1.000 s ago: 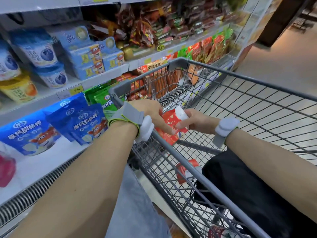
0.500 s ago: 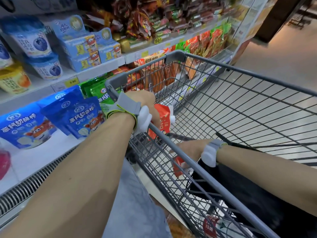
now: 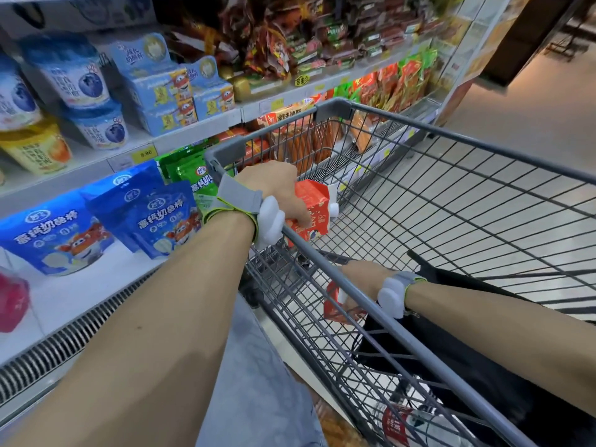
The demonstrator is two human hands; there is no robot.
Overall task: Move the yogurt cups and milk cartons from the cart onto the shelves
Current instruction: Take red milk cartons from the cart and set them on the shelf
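My left hand (image 3: 274, 191) is shut on a red and white milk carton (image 3: 314, 209) with a white cap, held just above the left rim of the grey wire cart (image 3: 451, 195). My right hand (image 3: 364, 279) is low inside the cart, its fingers closed on a second red carton (image 3: 335, 306) that is partly hidden behind the cart's rim bar. Another red-labelled item (image 3: 395, 424) lies at the cart's bottom near me. Blue yogurt cups (image 3: 77, 79) stand on the upper shelf at left.
Blue cheese-stick pouches (image 3: 145, 214) and green pouches (image 3: 190, 175) sit on the lower chilled shelf beside the cart. A black bag (image 3: 467, 366) lies in the cart under my right arm. Sausage packs (image 3: 306, 140) fill the shelves beyond. Open aisle floor (image 3: 532, 117) lies to the right.
My right hand let go of the carton that both hands held and dropped into the cart onto a second carton. My left hand kept the first carton near the rim.
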